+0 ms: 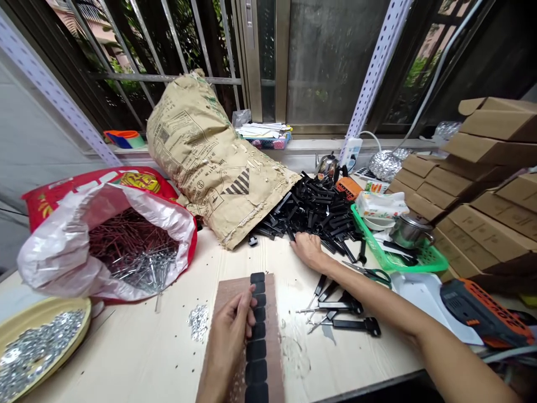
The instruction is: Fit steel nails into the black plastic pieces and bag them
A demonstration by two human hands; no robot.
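Observation:
My left hand (230, 336) rests on a brown board (230, 291) at the table's near edge, fingertips pressed against a column of black plastic pieces (257, 336) lined up on it. My right hand (308, 249) reaches forward, palm down, to the near edge of a heap of black plastic parts (314, 212); its fingers curl into the pile and what they hold is hidden. Between my arms lie a few assembled black pieces with metal pins (339, 313).
A torn brown paper sack (210, 157) spills the black parts. A plastic bag of metal pins (126, 246) sits left, a yellow dish of small silver parts (33, 347) at front left. Green basket (432, 260), scissors (371, 273), cardboard boxes (482, 184) and an orange tool (482, 313) stand right.

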